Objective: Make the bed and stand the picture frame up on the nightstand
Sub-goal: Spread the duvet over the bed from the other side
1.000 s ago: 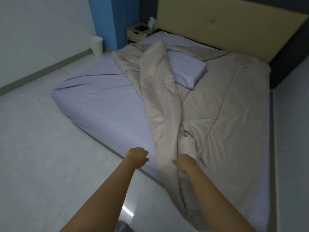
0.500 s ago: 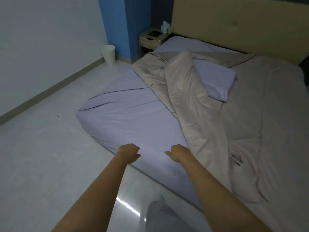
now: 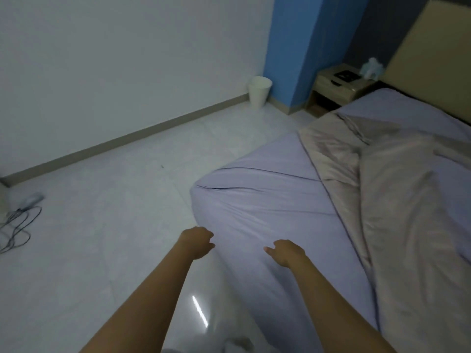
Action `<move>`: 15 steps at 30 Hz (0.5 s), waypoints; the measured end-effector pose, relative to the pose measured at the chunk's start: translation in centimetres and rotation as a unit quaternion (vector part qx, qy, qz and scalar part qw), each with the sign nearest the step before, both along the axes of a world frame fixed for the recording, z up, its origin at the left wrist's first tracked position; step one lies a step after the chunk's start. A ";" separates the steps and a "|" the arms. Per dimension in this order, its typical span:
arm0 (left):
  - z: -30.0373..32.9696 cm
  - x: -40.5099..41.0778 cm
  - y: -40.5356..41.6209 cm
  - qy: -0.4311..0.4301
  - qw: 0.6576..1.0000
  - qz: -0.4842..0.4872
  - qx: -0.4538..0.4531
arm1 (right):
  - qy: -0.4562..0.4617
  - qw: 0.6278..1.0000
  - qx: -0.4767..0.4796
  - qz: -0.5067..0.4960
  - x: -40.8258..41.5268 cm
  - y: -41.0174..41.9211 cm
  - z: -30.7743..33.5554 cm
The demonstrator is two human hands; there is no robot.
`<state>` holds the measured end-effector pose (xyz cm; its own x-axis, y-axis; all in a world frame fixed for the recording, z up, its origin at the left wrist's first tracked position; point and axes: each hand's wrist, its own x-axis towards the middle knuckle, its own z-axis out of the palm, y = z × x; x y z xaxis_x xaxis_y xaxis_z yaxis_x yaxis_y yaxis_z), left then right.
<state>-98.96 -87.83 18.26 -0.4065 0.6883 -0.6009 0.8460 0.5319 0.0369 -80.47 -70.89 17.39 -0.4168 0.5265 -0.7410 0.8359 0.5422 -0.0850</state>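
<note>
Head view, the only one you have: your gaze has swung left since a second ago, away from the bunched middle of the bed and toward its near left corner and the floor beyond. A second ago your right hand (image 3: 286, 252) was at the beige comforter's (image 3: 397, 200) folded ridge; now both hands hang over bare lavender fitted sheet (image 3: 267, 205), clear of the comforter. Your left hand (image 3: 197, 240) is loosely curled with nothing in it, out past the mattress edge over the tiled floor (image 3: 114, 225). Your right hand is also loosely curled, thumb sticking out to the left, and holds nothing; whether it brushes the sheet you cannot tell from this angle.

For the task, that reads as a reposition: you have let the comforter go and seem to be moving round to the left side, from where it could be drawn across.

The bed is far from made. The comforter lies heaped on the right half, its edge running diagonally from near the head down toward you, leaving the whole left strip of sheet uncovered. The sheet itself is pulled over the corner with a few long creases.

The nightstand (image 3: 339, 90) stands at the far end, just beside the headboard (image 3: 428, 59) and the blue wall section (image 3: 288, 47). A dark flat object (image 3: 347, 75) lies on its top, possibly the picture frame face down, though it is too small and blurred to be sure. A pale tissue-like bundle (image 3: 371, 68) sits behind it. A white wastebasket (image 3: 259, 90) stands by the wall, and cables (image 3: 17, 225) lie on the floor at far left.
</note>
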 end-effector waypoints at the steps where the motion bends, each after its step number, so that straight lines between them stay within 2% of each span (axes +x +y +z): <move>1: -0.2 -1.8 0.0 -0.002 1.000 0.009 0.003 | -0.001 1.000 0.001 0.008 -2.2 0.4 -0.2; 5: -1.8 -9.9 -0.1 -0.014 0.999 0.032 -0.007 | 0.008 1.000 0.000 0.001 -11.2 1.8 -1.2; 12: -1.9 -26.3 1.8 0.001 0.997 -0.061 -0.044 | 0.030 0.994 -0.012 -0.102 -24.1 1.2 -1.9; 15: -1.4 -33.1 4.3 0.032 0.992 -0.110 -0.043 | 0.057 0.988 0.004 -0.144 -29.0 1.8 -1.4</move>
